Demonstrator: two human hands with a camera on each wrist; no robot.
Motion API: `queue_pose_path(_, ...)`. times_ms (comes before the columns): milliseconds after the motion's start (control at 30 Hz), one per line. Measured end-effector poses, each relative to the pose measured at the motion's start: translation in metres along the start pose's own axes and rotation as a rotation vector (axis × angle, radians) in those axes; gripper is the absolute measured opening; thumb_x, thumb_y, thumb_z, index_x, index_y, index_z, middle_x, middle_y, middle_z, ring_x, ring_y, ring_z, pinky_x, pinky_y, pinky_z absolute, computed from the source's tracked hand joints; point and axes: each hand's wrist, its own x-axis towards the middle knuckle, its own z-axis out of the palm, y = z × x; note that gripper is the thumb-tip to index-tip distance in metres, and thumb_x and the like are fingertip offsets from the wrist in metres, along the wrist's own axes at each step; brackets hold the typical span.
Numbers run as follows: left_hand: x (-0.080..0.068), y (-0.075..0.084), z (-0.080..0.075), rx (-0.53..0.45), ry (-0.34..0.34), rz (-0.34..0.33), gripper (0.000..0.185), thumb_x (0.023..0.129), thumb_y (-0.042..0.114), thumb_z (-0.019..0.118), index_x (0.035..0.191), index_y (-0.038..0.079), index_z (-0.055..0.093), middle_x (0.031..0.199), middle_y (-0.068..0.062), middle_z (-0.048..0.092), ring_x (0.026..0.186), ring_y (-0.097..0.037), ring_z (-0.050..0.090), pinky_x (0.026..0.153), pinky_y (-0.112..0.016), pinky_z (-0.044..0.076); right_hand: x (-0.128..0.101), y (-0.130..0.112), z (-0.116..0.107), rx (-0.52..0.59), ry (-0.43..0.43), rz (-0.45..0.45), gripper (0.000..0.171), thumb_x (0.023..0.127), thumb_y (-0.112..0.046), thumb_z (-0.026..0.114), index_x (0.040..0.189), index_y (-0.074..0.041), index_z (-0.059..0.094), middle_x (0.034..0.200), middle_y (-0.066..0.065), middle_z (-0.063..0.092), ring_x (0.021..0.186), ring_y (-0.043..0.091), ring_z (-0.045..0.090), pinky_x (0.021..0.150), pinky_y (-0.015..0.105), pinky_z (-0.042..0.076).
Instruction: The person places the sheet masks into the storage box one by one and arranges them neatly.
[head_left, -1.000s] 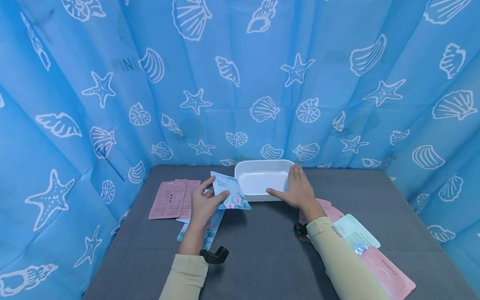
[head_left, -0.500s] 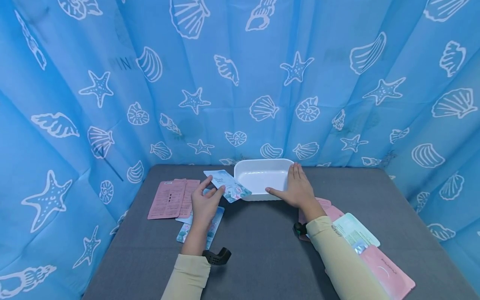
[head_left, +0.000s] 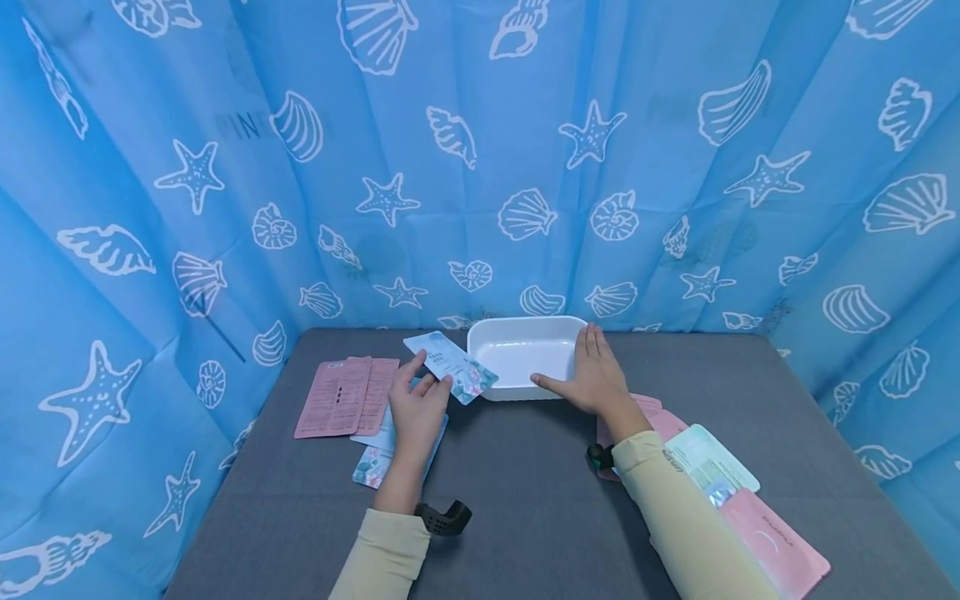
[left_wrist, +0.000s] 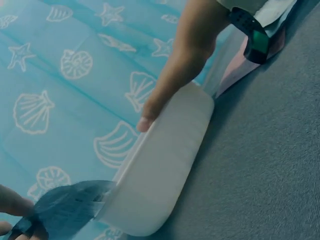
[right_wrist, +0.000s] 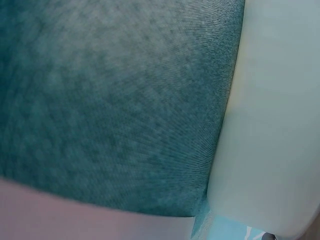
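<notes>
My left hand (head_left: 420,408) pinches a light blue sheet mask packet (head_left: 453,368) with a flower print, thumb on the near side. The packet is tilted in the air, its lower right corner in front of the left end of a white plastic box (head_left: 525,392). In the left wrist view the packet (left_wrist: 70,205) looks dark, close to the box's side (left_wrist: 165,155). My right hand (head_left: 600,379) rests on the box's right end, fingers straight and thumb spread over the near rim. Nothing shows inside the box. The right wrist view has the box wall (right_wrist: 270,115), without the hand.
Pink packets (head_left: 333,400) and blue flowered packets (head_left: 372,467) lie left, partly under the left arm. On the right are pink packets (head_left: 663,421), a green one (head_left: 712,458) and another pink one (head_left: 776,542), near the right forearm. A blue shell-print curtain (head_left: 480,167) backs the grey table (head_left: 525,508).
The packet has turned in my left hand from nearly upright to slanting down to the right. The left forearm has shifted slightly right. My right hand stays on the box.
</notes>
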Motion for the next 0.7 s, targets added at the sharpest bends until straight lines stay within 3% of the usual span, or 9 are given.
queue_pose_path(167,-0.002,-0.001,0.006,0.027,0.032,0.035,0.053,0.095,0.001,0.075,0.146,-0.002,0.06,0.146,-0.016,0.048,0.122,-0.033,0.066,0.089,-0.02,0.059,-0.001,-0.001,-0.001,0.006,0.003,-0.002,0.144,0.081,-0.097,0.047,0.166,0.009,-0.002,0.177,0.027,-0.007,0.166,0.044,-0.004,0.133,0.059,0.01)
queue_pose_path(267,-0.002,-0.001,0.008,0.064,0.05,0.068,0.045,0.095,0.003,0.076,0.139,-0.005,0.066,0.141,-0.019,0.054,0.123,-0.034,0.065,0.099,-0.031,0.06,-0.001,-0.001,-0.002,0.004,-0.003,-0.003,0.144,0.082,-0.097,0.047,0.166,0.009,-0.003,0.177,0.027,-0.007,0.165,0.044,-0.004,0.133,0.059,0.01)
queue_pose_path(367,-0.002,-0.002,0.011,0.09,0.053,0.089,0.042,0.096,0.005,0.076,0.135,-0.006,0.068,0.138,-0.022,0.058,0.134,-0.035,0.061,0.114,-0.045,0.052,-0.001,-0.002,-0.002,0.003,-0.003,-0.004,0.144,0.082,-0.097,0.047,0.166,0.009,-0.002,0.176,0.027,-0.007,0.165,0.045,-0.004,0.133,0.059,0.01)
queue_pose_path(467,-0.003,-0.003,0.013,0.099,0.03,0.093,0.044,0.096,0.008,0.077,0.136,-0.006,0.067,0.14,-0.022,0.059,0.137,-0.036,0.06,0.115,-0.05,0.05,-0.001,-0.002,-0.003,0.003,-0.001,-0.007,0.143,0.082,-0.096,0.047,0.166,0.009,-0.001,0.176,0.027,-0.007,0.165,0.045,-0.004,0.133,0.059,0.01)
queue_pose_path(600,-0.004,-0.005,0.015,0.175,-0.014,0.123,0.048,0.096,0.011,0.078,0.14,-0.002,0.066,0.141,-0.018,0.06,0.129,-0.037,0.064,0.101,-0.033,0.056,-0.002,-0.001,-0.002,0.001,0.004,-0.011,0.142,0.082,-0.096,0.048,0.166,0.009,-0.001,0.177,0.027,-0.006,0.166,0.044,-0.004,0.134,0.059,0.011)
queue_pose_path(700,-0.005,-0.006,0.016,0.238,-0.021,0.153,0.048,0.095,0.013,0.079,0.14,-0.001,0.067,0.139,-0.016,0.063,0.112,-0.034,0.066,0.083,-0.023,0.048,-0.002,0.0,-0.001,0.001,0.005,-0.012,0.142,0.082,-0.096,0.048,0.166,0.008,-0.001,0.177,0.027,-0.005,0.166,0.043,-0.005,0.134,0.058,0.011)
